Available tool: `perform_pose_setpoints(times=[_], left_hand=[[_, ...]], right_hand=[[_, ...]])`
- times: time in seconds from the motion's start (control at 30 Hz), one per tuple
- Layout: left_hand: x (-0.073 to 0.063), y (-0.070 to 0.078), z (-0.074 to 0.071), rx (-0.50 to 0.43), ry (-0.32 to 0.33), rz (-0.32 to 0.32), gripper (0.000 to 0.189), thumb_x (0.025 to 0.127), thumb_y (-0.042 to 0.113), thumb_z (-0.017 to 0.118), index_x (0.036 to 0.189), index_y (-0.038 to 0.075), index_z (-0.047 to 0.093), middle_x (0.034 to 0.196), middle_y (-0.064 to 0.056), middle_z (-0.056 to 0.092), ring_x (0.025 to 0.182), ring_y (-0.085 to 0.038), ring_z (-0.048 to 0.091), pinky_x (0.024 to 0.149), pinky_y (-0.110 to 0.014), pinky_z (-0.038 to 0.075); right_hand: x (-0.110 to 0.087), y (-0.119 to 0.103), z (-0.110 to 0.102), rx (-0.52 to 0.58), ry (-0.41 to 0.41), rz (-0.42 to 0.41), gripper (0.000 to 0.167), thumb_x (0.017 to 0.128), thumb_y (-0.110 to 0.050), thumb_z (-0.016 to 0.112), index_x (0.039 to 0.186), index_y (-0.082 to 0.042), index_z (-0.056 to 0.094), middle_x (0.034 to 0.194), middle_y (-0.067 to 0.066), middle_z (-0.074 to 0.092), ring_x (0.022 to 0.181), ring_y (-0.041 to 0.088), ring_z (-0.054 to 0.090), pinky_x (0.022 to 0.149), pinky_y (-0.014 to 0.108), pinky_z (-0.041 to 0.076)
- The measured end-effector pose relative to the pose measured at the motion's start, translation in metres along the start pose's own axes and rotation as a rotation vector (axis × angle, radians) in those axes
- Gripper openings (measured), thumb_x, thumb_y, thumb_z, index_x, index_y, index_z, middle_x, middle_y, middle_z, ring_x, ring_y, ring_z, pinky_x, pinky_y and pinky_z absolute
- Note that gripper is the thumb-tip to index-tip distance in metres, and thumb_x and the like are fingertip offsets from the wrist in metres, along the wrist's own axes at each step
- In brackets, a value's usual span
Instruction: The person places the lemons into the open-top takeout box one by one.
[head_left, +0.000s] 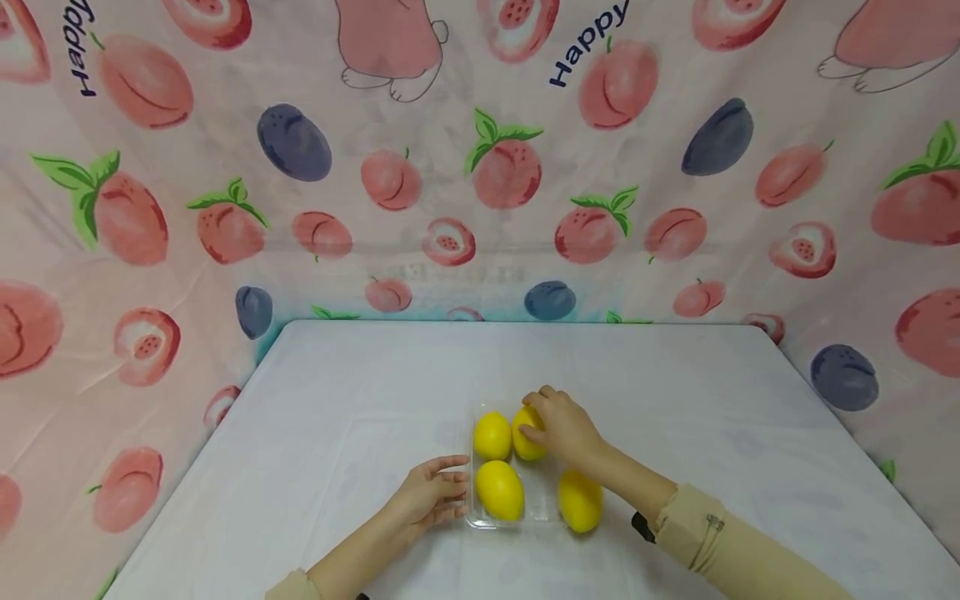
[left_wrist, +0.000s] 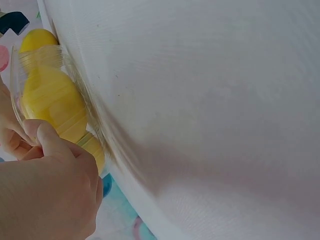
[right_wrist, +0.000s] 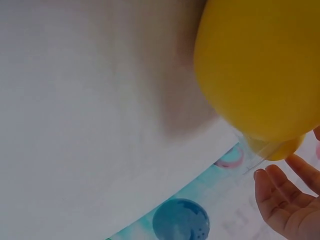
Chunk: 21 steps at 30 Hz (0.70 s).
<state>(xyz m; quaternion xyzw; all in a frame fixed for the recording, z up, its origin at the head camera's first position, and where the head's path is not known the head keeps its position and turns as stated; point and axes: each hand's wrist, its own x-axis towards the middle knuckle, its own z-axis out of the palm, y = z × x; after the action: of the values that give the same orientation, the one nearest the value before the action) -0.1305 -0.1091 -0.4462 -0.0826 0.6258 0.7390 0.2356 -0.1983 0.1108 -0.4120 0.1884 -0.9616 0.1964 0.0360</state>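
Note:
A clear plastic container [head_left: 540, 508] sits on the table with yellow lemons in it. One lemon [head_left: 492, 436] lies in its back left part and another lemon [head_left: 500, 490] in its front left. In the head view, my right hand [head_left: 566, 429] grips a third lemon [head_left: 527, 442] at the back right, thumb on its near side and fingers over the top. My left hand [head_left: 431, 498] rests its extended fingers against the container's left wall. Beside the container's front right corner lies another lemon [head_left: 581, 502], under my right forearm; this lemon [right_wrist: 260, 65] looms large in the right wrist view.
A white cloth covers the table [head_left: 337, 375]. Behind it and along both sides hangs a pink curtain [head_left: 450, 183] printed with peaches, dark plums and rabbits. Beige sleeves cover my forearms, and a black strap piece [head_left: 642, 527] shows by the right cuff.

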Motion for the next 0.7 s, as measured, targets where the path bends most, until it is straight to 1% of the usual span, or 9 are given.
perform_pose_setpoints(times=[0.27, 0.5, 0.7], left_hand=[[0.002, 0.0, 0.0, 0.003, 0.004, 0.001, 0.045, 0.088, -0.003, 0.057, 0.132, -0.002, 0.045, 0.089, 0.001, 0.058, 0.075, -0.01, 0.058, 0.068, -0.023, 0.057], [0.001, -0.001, 0.001, -0.003, 0.008, -0.001, 0.044, 0.089, -0.002, 0.056, 0.132, -0.001, 0.046, 0.088, 0.002, 0.059, 0.074, -0.01, 0.058, 0.069, -0.022, 0.057], [0.001, -0.001, 0.001, -0.009, 0.001, -0.001, 0.044, 0.089, -0.002, 0.057, 0.132, -0.001, 0.046, 0.088, 0.002, 0.059, 0.074, -0.01, 0.058, 0.069, -0.022, 0.057]], right_hand=[[-0.002, 0.004, -0.006, 0.001, 0.015, -0.003, 0.032, 0.081, -0.022, 0.074, 0.105, -0.004, 0.065, 0.096, 0.009, 0.062, 0.084, 0.022, 0.057, 0.08, 0.037, 0.055], [-0.009, 0.009, -0.012, 0.029, 0.018, 0.018, 0.031, 0.082, -0.021, 0.072, 0.107, -0.004, 0.064, 0.1, 0.012, 0.063, 0.089, 0.025, 0.059, 0.084, 0.04, 0.055], [-0.018, 0.015, -0.017, 0.053, 0.02, 0.035, 0.032, 0.082, -0.02, 0.072, 0.109, -0.005, 0.064, 0.102, 0.01, 0.063, 0.091, 0.025, 0.06, 0.087, 0.042, 0.054]])
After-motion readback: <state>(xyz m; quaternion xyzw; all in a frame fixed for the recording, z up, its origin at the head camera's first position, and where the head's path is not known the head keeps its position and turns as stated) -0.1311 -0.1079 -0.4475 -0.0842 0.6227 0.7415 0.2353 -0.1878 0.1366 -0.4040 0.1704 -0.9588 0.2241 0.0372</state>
